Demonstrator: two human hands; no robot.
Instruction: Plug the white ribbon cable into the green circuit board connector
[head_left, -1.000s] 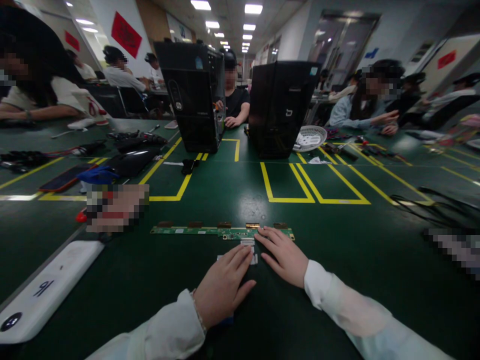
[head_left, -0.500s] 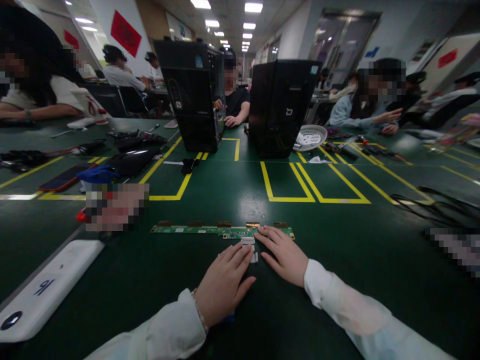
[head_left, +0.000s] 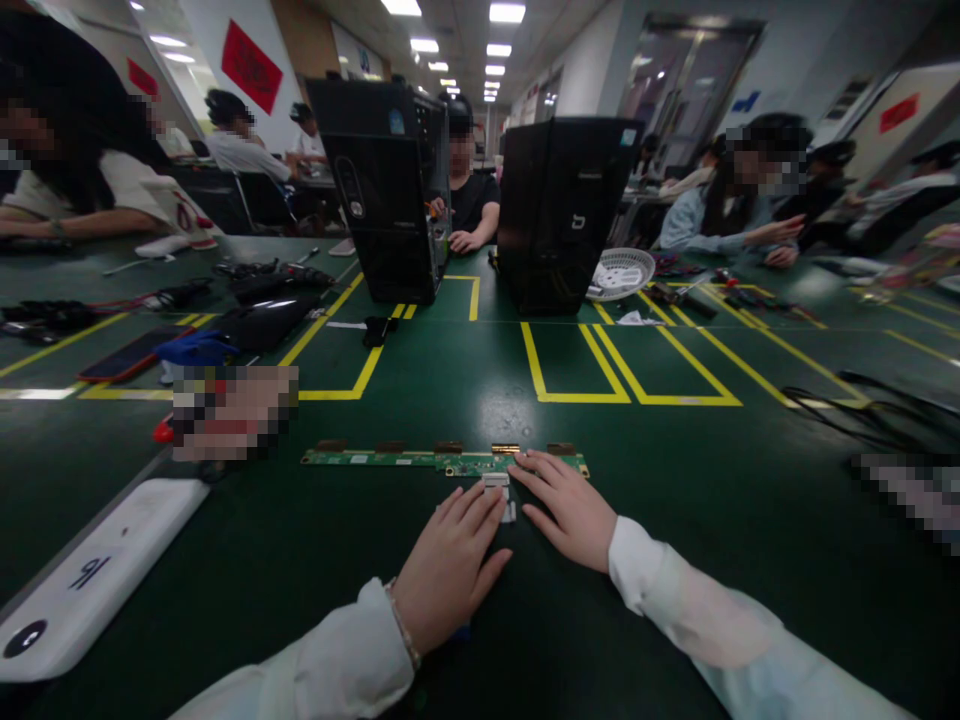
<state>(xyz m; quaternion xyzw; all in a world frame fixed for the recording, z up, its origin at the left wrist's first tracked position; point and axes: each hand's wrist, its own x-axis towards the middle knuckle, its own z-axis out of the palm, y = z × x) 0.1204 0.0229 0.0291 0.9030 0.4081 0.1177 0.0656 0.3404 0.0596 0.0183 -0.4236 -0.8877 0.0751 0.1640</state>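
Note:
A long narrow green circuit board (head_left: 390, 460) lies flat on the green table mat (head_left: 675, 520) in front of me. A short white flat cable (head_left: 497, 487) runs from its near edge toward me. My left hand (head_left: 450, 565) lies flat on the mat, fingers spread, pressing the cable's near end. My right hand (head_left: 570, 510) rests flat beside it, fingertips touching the right part of the board next to the cable connector. Neither hand grips anything.
A white device (head_left: 90, 575) lies at the near left. Two black computer cases (head_left: 390, 180) (head_left: 562, 210) stand upright at mid table, a white fan grille (head_left: 619, 275) right of them. Phones, cables and tools lie at left; black cables (head_left: 870, 410) at right. Other people sit around.
Almost nothing moved. My left hand slid slightly forward and covers a bit more of the white cable; my right hand stays on the board.

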